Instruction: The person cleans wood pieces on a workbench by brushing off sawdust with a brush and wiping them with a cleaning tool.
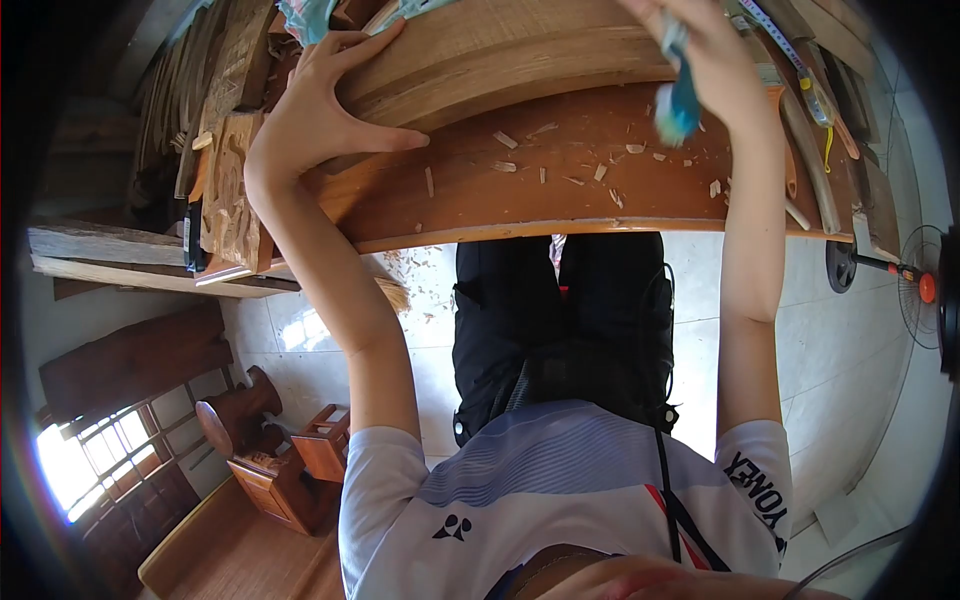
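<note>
A thick, pale brown wooden board (520, 60) lies along the far part of the brown work table (480, 195). My left hand (315, 110) is at the board's left end, its fingers and thumb spread wide. The thumb reaches along the near side and the fingers reach toward the top; firm contact is hard to make out. Over the board's right end, my right hand (712, 65) is closed on a teal brush (680, 105) with a pale tip. The brush is blurred and its tip points down toward the table. Small wood chips (503, 167) are scattered on the tabletop.
A carved wooden block (232, 190) stands at the table's left edge. On the right lie a tape measure (815, 100) and long wooden pieces (808, 160). Teal cloth (305, 20) is at the far left. A fan (925, 290) stands right; wooden furniture (280, 480) is lower left.
</note>
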Tool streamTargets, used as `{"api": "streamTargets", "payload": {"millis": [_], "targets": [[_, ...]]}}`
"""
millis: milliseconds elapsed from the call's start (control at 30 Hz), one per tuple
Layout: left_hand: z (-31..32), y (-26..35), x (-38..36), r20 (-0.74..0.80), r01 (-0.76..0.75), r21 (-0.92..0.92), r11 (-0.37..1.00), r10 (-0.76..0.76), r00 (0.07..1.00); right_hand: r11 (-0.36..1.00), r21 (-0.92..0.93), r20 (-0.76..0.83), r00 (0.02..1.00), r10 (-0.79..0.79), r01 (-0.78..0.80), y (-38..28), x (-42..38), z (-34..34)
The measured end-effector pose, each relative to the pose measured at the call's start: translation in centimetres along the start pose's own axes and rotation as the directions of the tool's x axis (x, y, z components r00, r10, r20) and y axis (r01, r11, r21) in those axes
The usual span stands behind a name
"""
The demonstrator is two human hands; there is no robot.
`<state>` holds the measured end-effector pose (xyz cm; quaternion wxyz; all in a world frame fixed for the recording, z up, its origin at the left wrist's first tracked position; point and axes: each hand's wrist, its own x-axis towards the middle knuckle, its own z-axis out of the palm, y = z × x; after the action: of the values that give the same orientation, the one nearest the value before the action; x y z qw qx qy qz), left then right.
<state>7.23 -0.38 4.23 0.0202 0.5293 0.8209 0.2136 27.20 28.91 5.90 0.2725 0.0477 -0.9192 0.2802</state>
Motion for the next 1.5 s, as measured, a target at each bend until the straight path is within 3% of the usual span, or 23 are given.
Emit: {"api": "streamTargets", "payload": {"millis": [33,67,100,367,533,733,833,933,1033,1067,1167,1300,1367,1433,1500], "targets": [[-0.2,0.2,0.0,0.014,0.02,-0.012,1.0,-0.02,1.0,0.996,0.084,0.075,0.997,0.008,-0.014,1.0,-0.2,1.3],[-0.3,0.2,0.0,0.029,0.04,-0.023,0.999,-0.039,0.999,0.986,0.11,0.15,0.978,-0.141,0.125,1.8,-0.1,2.3],[-0.4,0.0,0.1,0.045,0.058,-0.036,0.998,-0.057,0.997,0.99,-0.056,0.174,0.978,-0.117,0.128,-0.2,-0.3,2.0],[-2.3,-0.5,1.6,0.21,0.147,-0.132,0.98,-0.117,0.971,0.88,-0.382,0.204,0.955,-0.217,0.281,-2.8,-0.8,3.1],[-3.2,0.0,2.4,0.312,0.282,-0.266,0.922,-0.195,0.93,0.851,-0.399,0.129,0.94,-0.316,0.341,-2.8,-0.4,4.1],[-2.5,-2.7,2.6,0.262,0.202,-0.318,0.926,-0.119,0.958,0.817,-0.445,0.003,0.913,-0.408,0.367,-1.7,0.1,5.2],[-2.1,-4.9,2.7,0.095,0.04,-0.444,0.895,0.003,0.995,0.799,-0.47,-0.007,0.903,-0.429,0.376,-1.8,0.3,5.5],[-2.3,-5.7,1.7,0.028,-0.097,-0.8,0.591,0.2,0.979,0.819,-0.458,-0.024,0.916,-0.4,0.345,-1.6,0.5,5.0],[-2.2,-4.8,0.9,-0.006,-0.165,-0.858,0.487,0.312,0.95,0.842,-0.449,-0.035,0.936,-0.349,0.297,-1.9,0.7,3.9],[-2.3,-4.2,0.5,0.05,-0.093,-0.865,0.493,0.27,0.962,0.836,-0.461,-0.061,0.929,-0.366,0.299,-2.0,0.7,3.7],[-2.7,-3.2,0.6,0.093,-0.086,-0.725,0.683,0.221,0.971,0.834,-0.477,-0.059,0.937,-0.343,0.276,-2.1,1.1,3.5],[-2.7,-2.7,0.4,0.017,-0.004,-0.615,0.789,0.018,1.0,0.874,-0.413,-0.067,0.949,-0.308,0.255,-1.9,1.7,3.3],[-2.6,-3.0,0.5,-0.044,-0.043,-0.593,0.804,0.021,0.999,0.889,-0.373,-0.048,0.951,-0.306,0.267,-1.7,2.2,2.9],[-2.4,-3.8,0.4,-0.073,-0.067,-0.594,0.802,0.029,0.997,0.914,-0.229,-0.172,0.911,-0.376,0.334,-0.8,2.7,3.3],[-2.4,-4.1,0.5,-0.087,0.0,-0.59,0.807,-0.064,0.994,0.919,-0.107,-0.327,0.859,-0.393,0.379,0.2,2.6,3.1]]}}
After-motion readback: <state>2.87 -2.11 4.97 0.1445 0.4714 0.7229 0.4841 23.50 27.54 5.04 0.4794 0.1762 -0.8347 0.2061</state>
